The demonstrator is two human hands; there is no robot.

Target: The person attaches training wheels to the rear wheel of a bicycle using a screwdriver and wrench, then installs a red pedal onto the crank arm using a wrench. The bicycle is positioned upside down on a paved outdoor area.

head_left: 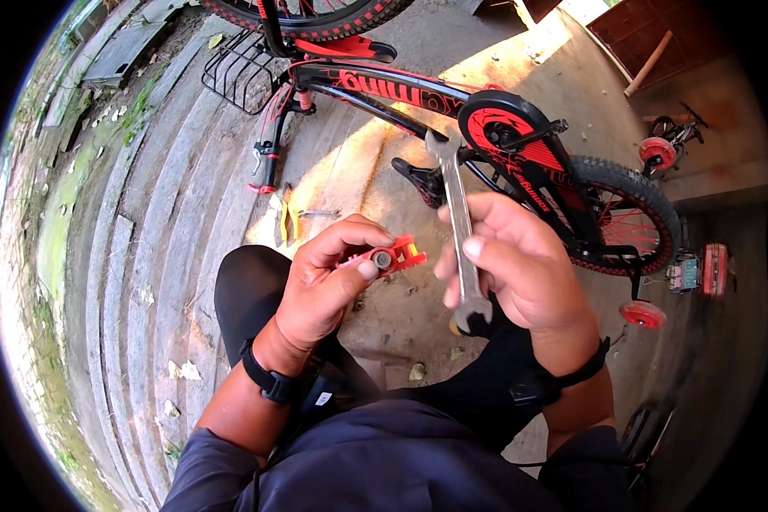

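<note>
Between the fingers of my left hand [320, 282] is a red bicycle pedal [405, 254] with a yellow reflector and a round metal end facing up. My right hand [520, 260] grips a silver open-end wrench [458, 209], thumb laid along its shaft. One wrench jaw points away from me, the other toward my lap. Pedal and wrench are apart. Beyond my hands a black and red bicycle [384, 92] lies on its side, its crank and chain guard [508, 132] just past the far wrench jaw.
Yellow-handled pliers [288, 218] lie on the concrete beyond my left hand. A wire basket [237, 75] and handlebar grip [266, 171] are at the far left. A red training wheel [642, 314] sticks out at right, near a toolbox-like red item [715, 271]. A wooden handle [648, 64] leans farther back.
</note>
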